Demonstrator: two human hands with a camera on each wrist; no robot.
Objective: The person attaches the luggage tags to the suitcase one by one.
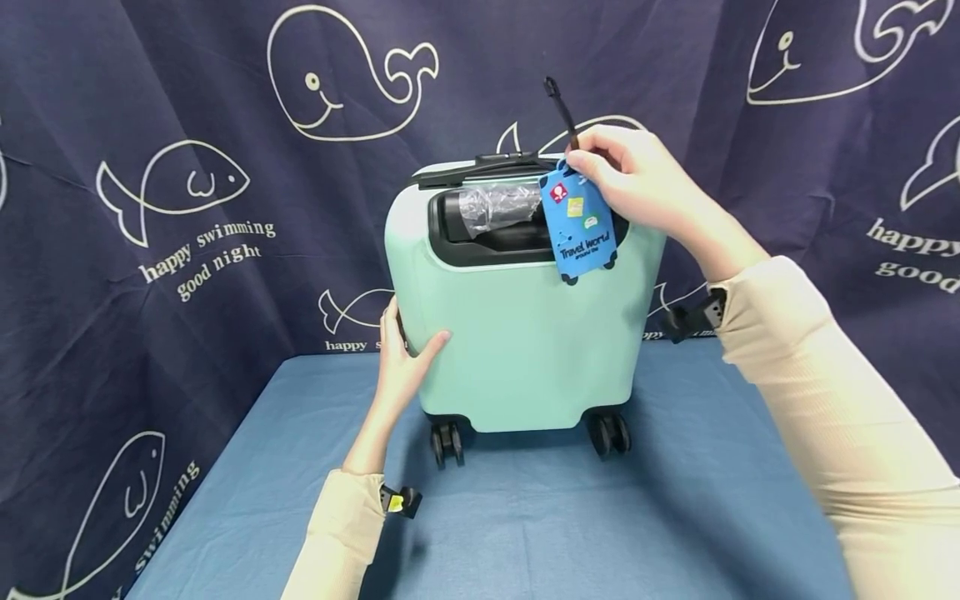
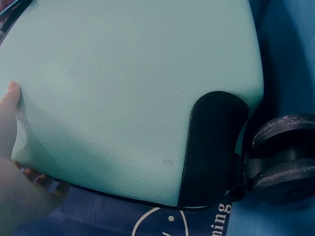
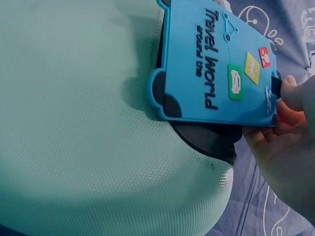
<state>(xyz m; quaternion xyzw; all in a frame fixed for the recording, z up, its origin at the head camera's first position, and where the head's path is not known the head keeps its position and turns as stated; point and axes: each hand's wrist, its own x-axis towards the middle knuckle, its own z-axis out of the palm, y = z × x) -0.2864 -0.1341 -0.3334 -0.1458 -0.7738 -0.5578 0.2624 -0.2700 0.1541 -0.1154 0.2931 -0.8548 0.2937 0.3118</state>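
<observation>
A mint-green suitcase [image 1: 525, 342] stands upright on its black wheels. My left hand [image 1: 405, 358] grips its left edge, the thumb on the front face and the fingers round the side; the left wrist view shows that hand [image 2: 24, 191] at the edge, away from a wheel [image 2: 283, 157]. Near the top right, my right hand [image 1: 637, 175] pinches the black strap [image 1: 561, 108] of a blue luggage tag [image 1: 579, 221] printed "Travel World". The strap's free end points up. In the right wrist view the tag [image 3: 211, 64] hangs before the suitcase's top recess, partly covering it.
Clear plastic wraps a black handle part [image 1: 498, 208] in the suitcase's recess. A black carry handle [image 1: 480, 171] runs along the top. Blue cloth [image 1: 525, 525] covers the table, and a navy curtain [image 1: 480, 75] with whale and fish drawings hangs behind.
</observation>
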